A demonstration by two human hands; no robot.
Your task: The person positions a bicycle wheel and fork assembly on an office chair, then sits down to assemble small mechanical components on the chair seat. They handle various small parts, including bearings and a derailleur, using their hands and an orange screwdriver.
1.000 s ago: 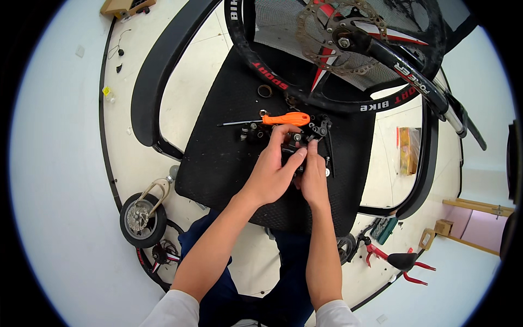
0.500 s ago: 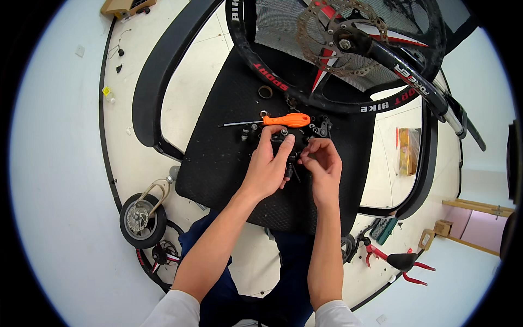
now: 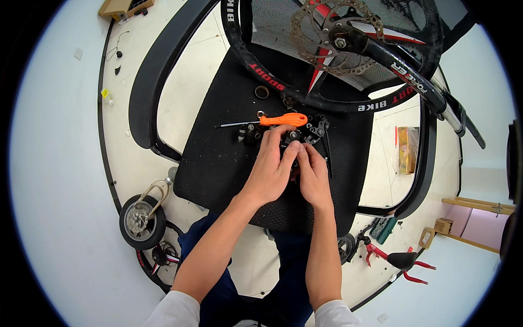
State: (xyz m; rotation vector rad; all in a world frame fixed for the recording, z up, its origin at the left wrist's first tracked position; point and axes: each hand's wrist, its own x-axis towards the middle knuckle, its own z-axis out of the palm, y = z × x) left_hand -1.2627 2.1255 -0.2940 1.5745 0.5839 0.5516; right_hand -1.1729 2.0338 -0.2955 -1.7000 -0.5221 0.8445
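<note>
Pale tiled floor (image 3: 190,71). At eight o'clock, a small black-tyred wheel (image 3: 143,220); at ten, a small bottle (image 3: 108,99) with yellow on it; at three, a clear bag (image 3: 406,150) with yellow contents; at four, a green case (image 3: 386,229) and a red-and-black frame piece (image 3: 402,261).

Counting one left hand (image 3: 268,170) and one right hand (image 3: 315,180), one chair (image 3: 223,163) with two armrests (image 3: 146,103), one orange-handled screwdriver (image 3: 283,120), three wheels (image 3: 320,61) (one over the chair, two on the floor (image 3: 188,68)), three brown boxes (image 3: 443,226), one green case (image 3: 385,231) and one yellow package (image 3: 404,151). Unable to count the small dark parts (image 3: 319,128), jumbled and partly hidden.
</note>
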